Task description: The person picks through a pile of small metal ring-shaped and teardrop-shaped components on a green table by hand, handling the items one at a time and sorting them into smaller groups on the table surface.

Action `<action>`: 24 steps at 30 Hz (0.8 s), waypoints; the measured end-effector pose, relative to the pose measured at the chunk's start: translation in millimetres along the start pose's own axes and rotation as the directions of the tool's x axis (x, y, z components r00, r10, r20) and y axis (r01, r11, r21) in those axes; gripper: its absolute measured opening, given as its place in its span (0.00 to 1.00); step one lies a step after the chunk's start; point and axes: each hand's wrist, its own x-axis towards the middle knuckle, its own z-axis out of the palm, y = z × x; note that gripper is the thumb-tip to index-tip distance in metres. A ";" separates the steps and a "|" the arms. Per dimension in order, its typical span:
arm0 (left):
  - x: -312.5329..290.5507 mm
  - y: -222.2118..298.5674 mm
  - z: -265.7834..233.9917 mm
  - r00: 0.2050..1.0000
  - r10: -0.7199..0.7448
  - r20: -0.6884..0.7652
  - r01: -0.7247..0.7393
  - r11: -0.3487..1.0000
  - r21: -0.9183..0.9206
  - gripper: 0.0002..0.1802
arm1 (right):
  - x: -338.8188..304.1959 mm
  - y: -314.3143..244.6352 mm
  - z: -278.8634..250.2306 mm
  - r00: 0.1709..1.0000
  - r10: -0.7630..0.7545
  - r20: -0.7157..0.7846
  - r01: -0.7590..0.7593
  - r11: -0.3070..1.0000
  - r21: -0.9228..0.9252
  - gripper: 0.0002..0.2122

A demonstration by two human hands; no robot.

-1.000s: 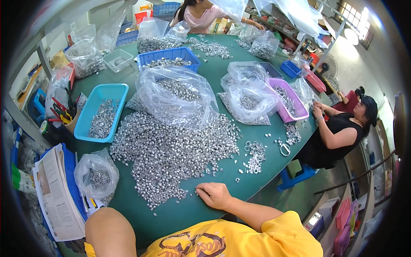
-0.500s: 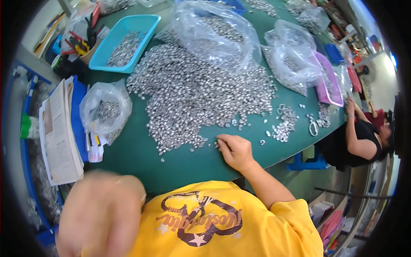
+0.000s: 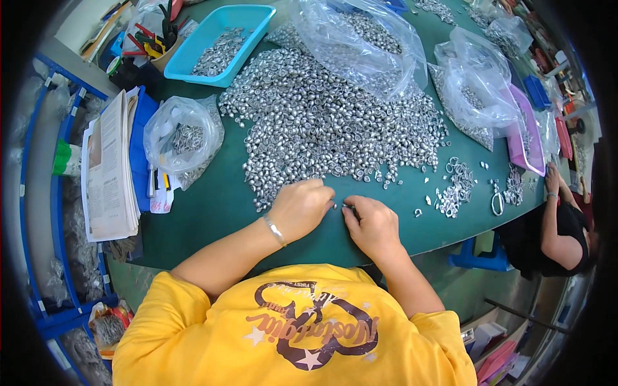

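Observation:
A wide heap of small silver metal pieces [image 3: 328, 122] covers the middle of the green table [image 3: 219, 206]. My left hand [image 3: 299, 207] rests at the heap's near edge, fingers curled down onto the pieces, a thin bracelet on its wrist. My right hand [image 3: 373, 225] sits just beside it, thumb and forefinger pinched on one small silver piece [image 3: 348, 206] between the two hands. What the left hand's fingers hold is hidden under the hand.
A clear bag of metal rings [image 3: 183, 138] and a stack of papers [image 3: 109, 170] lie at the left. A light blue tray [image 3: 222, 35], larger clear bags [image 3: 360, 42], a pink tray [image 3: 524, 132] and a small ring pile [image 3: 457, 186] sit beyond. Another person's arm [image 3: 560, 219] is at the right.
The view tilted down and nearer. My left hand came in from the lower left to the heap's edge beside my right hand, which shifted slightly right and pinched a piece.

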 end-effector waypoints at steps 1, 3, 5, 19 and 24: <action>1.6 -0.2 3.8 0.999 -0.006 0.033 0.004 0.999 0.033 0.02 | -1.0 1.9 1.1 0.999 -0.025 -0.020 0.025 1.000 0.002 0.05; 2.9 -0.1 5.5 1.000 0.014 0.020 -0.014 1.000 0.010 0.03 | -2.1 6.7 4.3 0.995 -0.074 -0.061 0.075 0.997 0.007 0.05; 5.3 -0.3 5.6 0.999 0.040 -0.019 -0.041 0.999 -0.028 0.02 | -2.2 5.1 -3.4 0.993 0.116 0.037 -0.121 0.946 0.300 0.04; 4.8 2.7 -12.0 0.867 -0.394 0.306 0.499 0.681 -0.536 0.03 | -2.6 19.4 -11.4 0.998 -0.031 0.060 0.028 0.998 0.051 0.06; -3.2 8.8 5.5 0.999 0.005 0.043 -0.004 1.000 -0.021 0.05 | -3.1 17.9 -9.7 0.999 -0.040 0.011 0.037 0.982 0.188 0.04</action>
